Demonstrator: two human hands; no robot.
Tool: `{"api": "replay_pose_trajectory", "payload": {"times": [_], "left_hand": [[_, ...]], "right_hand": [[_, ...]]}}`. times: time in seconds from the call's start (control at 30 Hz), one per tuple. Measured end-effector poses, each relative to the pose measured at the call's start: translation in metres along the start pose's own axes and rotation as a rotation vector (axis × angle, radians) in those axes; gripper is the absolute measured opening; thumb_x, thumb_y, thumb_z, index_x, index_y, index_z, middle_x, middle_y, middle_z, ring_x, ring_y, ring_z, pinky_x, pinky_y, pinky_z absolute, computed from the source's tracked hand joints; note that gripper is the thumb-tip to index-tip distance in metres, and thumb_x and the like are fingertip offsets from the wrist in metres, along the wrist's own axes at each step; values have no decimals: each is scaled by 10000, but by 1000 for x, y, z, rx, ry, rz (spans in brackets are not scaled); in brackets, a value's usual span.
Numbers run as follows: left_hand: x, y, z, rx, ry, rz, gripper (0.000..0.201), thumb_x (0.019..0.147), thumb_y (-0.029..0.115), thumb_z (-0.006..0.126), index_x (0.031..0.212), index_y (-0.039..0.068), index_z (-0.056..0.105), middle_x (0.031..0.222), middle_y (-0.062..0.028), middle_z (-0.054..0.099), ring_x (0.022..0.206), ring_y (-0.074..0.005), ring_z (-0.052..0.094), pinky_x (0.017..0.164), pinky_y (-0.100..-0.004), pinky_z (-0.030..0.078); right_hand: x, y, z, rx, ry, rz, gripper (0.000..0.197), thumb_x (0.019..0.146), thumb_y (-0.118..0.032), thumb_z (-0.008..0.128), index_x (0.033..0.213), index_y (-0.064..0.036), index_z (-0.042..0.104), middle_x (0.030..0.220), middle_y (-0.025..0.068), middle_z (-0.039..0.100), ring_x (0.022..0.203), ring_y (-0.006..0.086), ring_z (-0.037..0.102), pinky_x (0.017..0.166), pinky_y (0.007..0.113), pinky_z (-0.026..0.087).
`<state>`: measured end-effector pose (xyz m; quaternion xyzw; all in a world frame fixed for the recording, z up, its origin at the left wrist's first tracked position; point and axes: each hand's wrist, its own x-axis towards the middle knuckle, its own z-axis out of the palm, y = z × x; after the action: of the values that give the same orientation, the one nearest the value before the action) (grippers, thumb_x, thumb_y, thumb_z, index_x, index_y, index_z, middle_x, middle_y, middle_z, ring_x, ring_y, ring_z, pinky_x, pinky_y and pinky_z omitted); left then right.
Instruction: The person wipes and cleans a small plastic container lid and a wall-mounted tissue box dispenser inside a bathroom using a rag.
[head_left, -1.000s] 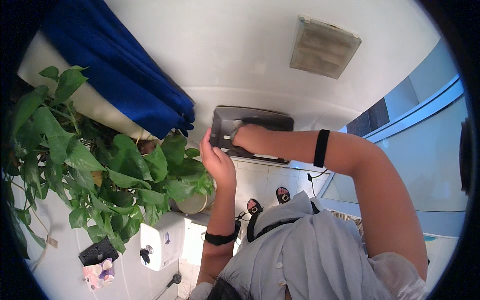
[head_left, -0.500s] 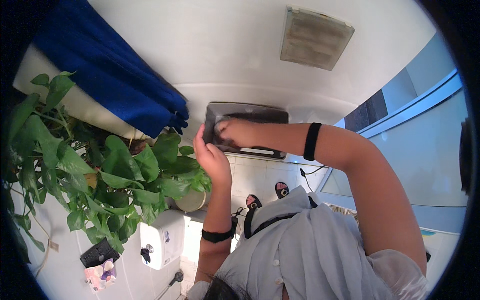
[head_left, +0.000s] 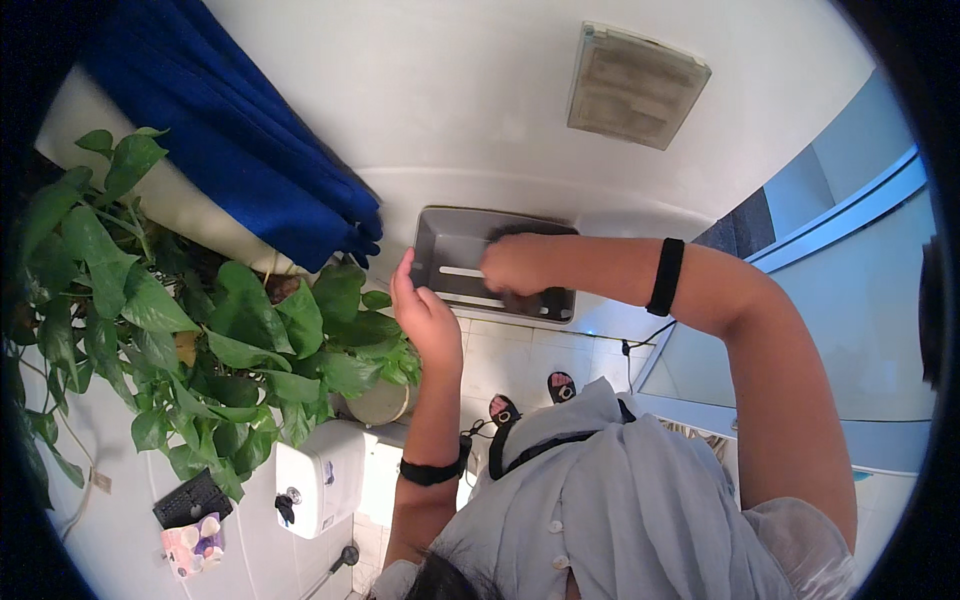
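A grey, shallow rectangular basket (head_left: 455, 225) with long slots in its bottom is against the white wall. My right hand (head_left: 512, 266) is inside it, over the right half, with its fingers curled in. Something dark and blurred shows around that hand, too smeared to name. Beside the basket's left end, my left hand (head_left: 428, 318) is raised with its fingers stretched out and its palm turned towards the basket. It holds nothing, and its fingertips are at or very near the left rim. Black bands (head_left: 667, 277) circle both of my arms.
A leafy green plant (head_left: 245, 340) spreads close to my left hand. Above it hangs a blue towel (head_left: 240, 140). A square vent cover (head_left: 638, 85) sits on the wall. Lower left is a white box-shaped appliance (head_left: 325, 478). Glass panels (head_left: 850, 320) stand on the right.
My right hand has moved rightward inside the basket, baring the slots at its left. My left hand stays nearly in place, fingers stretched.
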<state>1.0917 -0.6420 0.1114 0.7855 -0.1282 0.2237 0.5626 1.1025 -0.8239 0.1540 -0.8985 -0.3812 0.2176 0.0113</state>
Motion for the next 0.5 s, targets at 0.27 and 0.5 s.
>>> {"api": "replay_pose_trajectory", "payload": {"times": [0.27,0.5], "left_hand": [[0,4,2,22,17,25,455,822,-79,355,1220,-31,570,1174,-189,599,1061,-298,589,952,-381,444],[0,-3,-2,17,-6,6,451,807,-89,383,1224,-37,547,1197,-217,577,1113,-363,553,973,-418,417]], "right_hand": [[46,0,56,-147,728,95,281,845,-208,509,938,-8,683,1179,142,552,1129,291,525,857,391,526],[40,-17,42,-230,501,287,217,757,-126,585,893,18,676,993,120,605,977,262,600,759,343,559]]}}
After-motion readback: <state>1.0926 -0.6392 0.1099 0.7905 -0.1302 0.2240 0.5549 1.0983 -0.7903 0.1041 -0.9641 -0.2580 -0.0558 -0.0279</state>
